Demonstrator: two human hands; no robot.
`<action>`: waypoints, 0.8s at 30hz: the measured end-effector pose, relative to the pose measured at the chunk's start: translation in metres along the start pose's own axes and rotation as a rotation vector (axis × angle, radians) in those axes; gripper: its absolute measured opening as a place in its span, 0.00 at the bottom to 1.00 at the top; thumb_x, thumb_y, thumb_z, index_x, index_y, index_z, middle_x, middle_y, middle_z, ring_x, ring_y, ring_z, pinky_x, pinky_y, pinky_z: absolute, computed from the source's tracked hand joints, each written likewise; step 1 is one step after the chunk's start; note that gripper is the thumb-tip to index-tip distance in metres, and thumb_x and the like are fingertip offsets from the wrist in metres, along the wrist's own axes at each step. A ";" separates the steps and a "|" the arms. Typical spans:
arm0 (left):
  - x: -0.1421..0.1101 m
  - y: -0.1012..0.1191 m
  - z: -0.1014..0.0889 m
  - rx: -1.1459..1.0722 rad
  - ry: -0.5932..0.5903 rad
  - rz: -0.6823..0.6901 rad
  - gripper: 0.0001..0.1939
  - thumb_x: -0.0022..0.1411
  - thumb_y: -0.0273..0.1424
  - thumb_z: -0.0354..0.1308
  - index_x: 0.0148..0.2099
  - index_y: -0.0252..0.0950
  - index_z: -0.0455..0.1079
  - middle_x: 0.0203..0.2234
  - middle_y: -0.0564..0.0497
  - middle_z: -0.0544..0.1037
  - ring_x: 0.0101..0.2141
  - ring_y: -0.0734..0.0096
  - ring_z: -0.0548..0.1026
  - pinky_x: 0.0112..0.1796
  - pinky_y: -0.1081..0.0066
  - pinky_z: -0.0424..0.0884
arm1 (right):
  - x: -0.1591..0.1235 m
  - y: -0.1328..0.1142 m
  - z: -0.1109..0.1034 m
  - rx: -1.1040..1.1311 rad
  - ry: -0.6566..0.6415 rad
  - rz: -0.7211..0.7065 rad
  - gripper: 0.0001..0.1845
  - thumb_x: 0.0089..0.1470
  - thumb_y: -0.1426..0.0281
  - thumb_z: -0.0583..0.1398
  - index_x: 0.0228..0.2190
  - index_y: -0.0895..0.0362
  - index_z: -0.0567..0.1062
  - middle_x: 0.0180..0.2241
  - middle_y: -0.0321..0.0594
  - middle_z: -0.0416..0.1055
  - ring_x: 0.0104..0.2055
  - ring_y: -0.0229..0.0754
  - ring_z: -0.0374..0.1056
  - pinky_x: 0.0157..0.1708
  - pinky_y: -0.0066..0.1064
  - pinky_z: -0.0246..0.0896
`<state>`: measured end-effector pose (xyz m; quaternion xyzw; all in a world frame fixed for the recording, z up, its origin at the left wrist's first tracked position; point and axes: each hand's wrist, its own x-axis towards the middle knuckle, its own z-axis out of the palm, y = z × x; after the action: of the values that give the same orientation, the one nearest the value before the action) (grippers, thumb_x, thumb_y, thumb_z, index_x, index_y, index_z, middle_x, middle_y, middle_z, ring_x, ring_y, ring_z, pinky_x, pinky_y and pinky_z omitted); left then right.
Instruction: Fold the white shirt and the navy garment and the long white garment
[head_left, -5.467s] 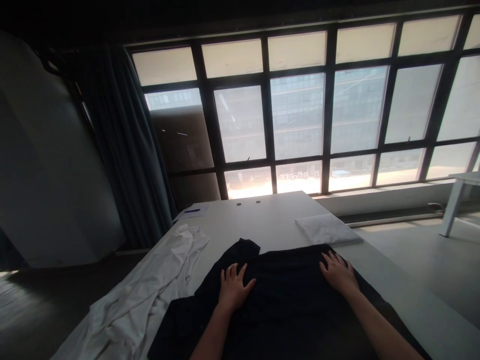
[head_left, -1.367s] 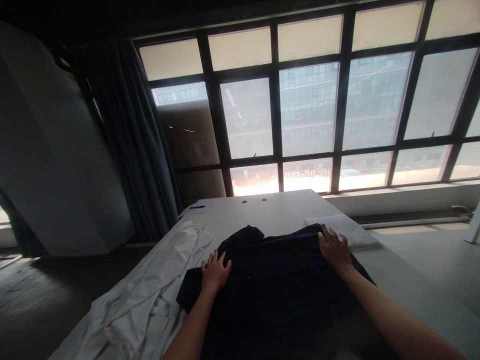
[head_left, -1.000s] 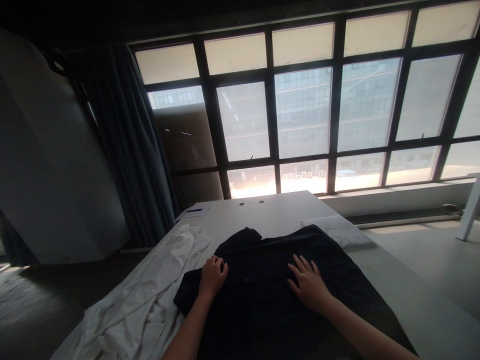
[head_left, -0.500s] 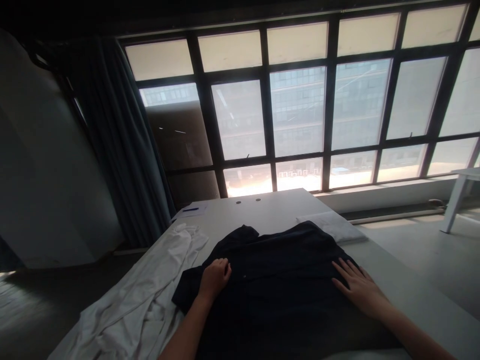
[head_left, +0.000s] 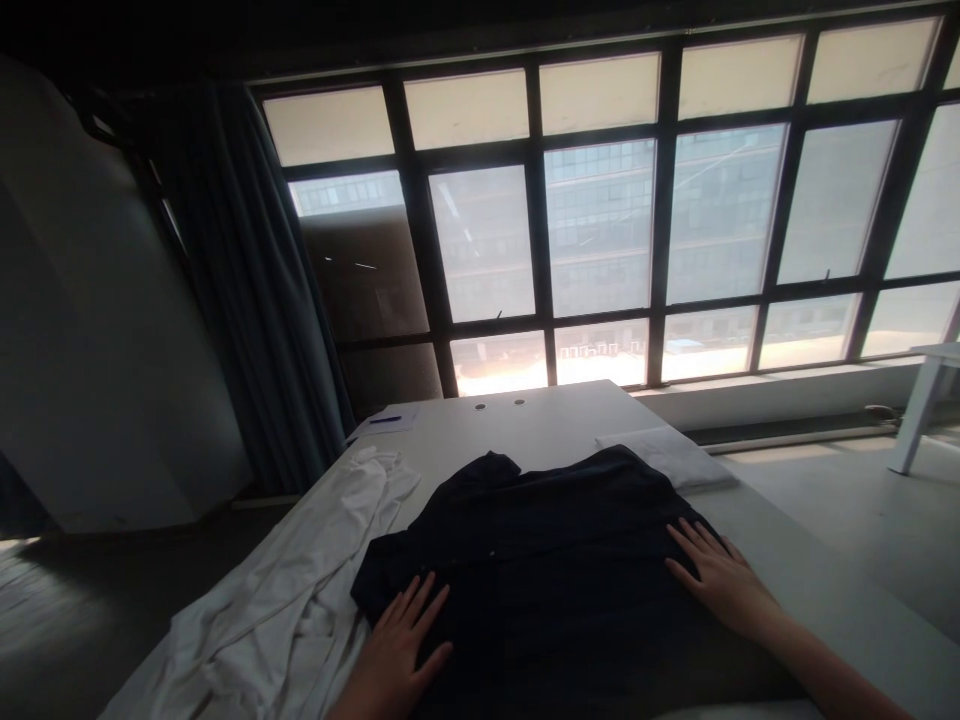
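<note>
**Head view.** A dark shirt (head_left: 525,570) lies spread flat on the near part of a long white table (head_left: 555,425), its collar (head_left: 491,468) toward the table's far end and its lower part running out of frame at the bottom edge. A row of small buttons is faintly visible near the middle of the shirt; most other detail is lost in shadow.

The left hand (head_left: 397,635) rests palm down on the shirt's near left part, fingers spread and straight, gripping nothing. The right hand (head_left: 716,580) lies at the shirt's right edge, also open and flat, with its fingers (head_left: 686,540) on the cloth; it holds nothing.

Left of the shirt, a crumpled white cloth (head_left: 277,590) lies along the table and hangs over its left side, just beside the shirt. Beyond the shirt on the right side of the table is a folded white pad (head_left: 667,458). A paper sheet (head_left: 390,423) with a blue pen (head_left: 385,420) lies at the table's far left corner, and two small holes (head_left: 499,404) mark the far end. A window (head_left: 600,230) stands past the table, a dark curtain (head_left: 240,260) to its left, and a small white side table (head_left: 926,385) stands to the right.
</note>
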<state>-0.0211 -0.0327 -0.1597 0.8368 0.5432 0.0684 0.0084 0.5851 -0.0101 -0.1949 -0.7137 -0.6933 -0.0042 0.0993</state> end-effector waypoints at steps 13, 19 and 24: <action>0.018 -0.003 -0.006 -0.133 0.200 0.043 0.23 0.69 0.43 0.56 0.63 0.49 0.70 0.64 0.49 0.70 0.63 0.53 0.67 0.63 0.49 0.66 | -0.001 -0.037 -0.018 -0.080 0.291 -0.001 0.28 0.60 0.59 0.53 0.57 0.57 0.73 0.65 0.52 0.62 0.67 0.62 0.53 0.66 0.62 0.40; 0.016 -0.001 -0.004 -0.197 0.211 0.028 0.22 0.68 0.42 0.57 0.62 0.50 0.71 0.63 0.49 0.70 0.63 0.53 0.68 0.62 0.48 0.68 | -0.042 -0.169 -0.074 0.302 0.103 -0.421 0.10 0.59 0.70 0.56 0.40 0.52 0.76 0.46 0.43 0.72 0.48 0.46 0.68 0.49 0.37 0.62; 0.019 -0.002 -0.009 -0.246 0.211 0.022 0.21 0.68 0.42 0.58 0.61 0.50 0.72 0.62 0.49 0.72 0.62 0.54 0.69 0.62 0.49 0.68 | -0.071 -0.314 -0.027 0.276 0.020 -0.974 0.11 0.53 0.58 0.68 0.34 0.49 0.76 0.37 0.35 0.74 0.37 0.41 0.67 0.36 0.29 0.61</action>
<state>-0.0166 -0.0148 -0.1486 0.8236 0.5193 0.2219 0.0529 0.2746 -0.0783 -0.1360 -0.2875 -0.9389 0.0350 0.1857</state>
